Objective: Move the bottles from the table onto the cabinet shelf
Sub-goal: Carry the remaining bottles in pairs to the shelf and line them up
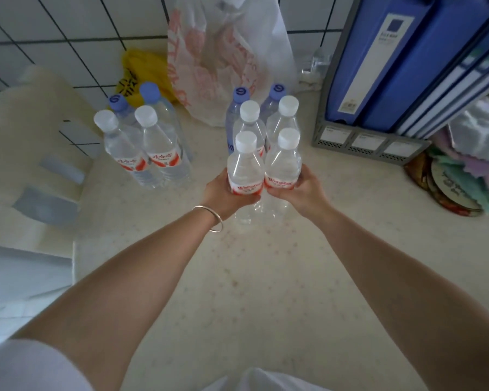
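left grip [223, 194] wraps bottle 1 [244, 167] | right grip [297, 190] wraps bottle 2 [283, 165] | seemingly upright

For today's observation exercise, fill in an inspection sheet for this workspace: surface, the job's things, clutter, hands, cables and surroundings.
Surface: pale speckled table, bare in front.
Job's things: ten capped water bottles upright in two groups; left group of four; middle group of six, its two front bottles being gripped.
Clutter: printed plastic bag, yellow bag, grey file rack with blue binders, folded cloths at right.
Hands: left hand and right hand each closed on one front bottle; bangle on the left wrist.
Cables: nothing seen.
Surroundings: white tiled wall behind; cabinet shelf not in view.
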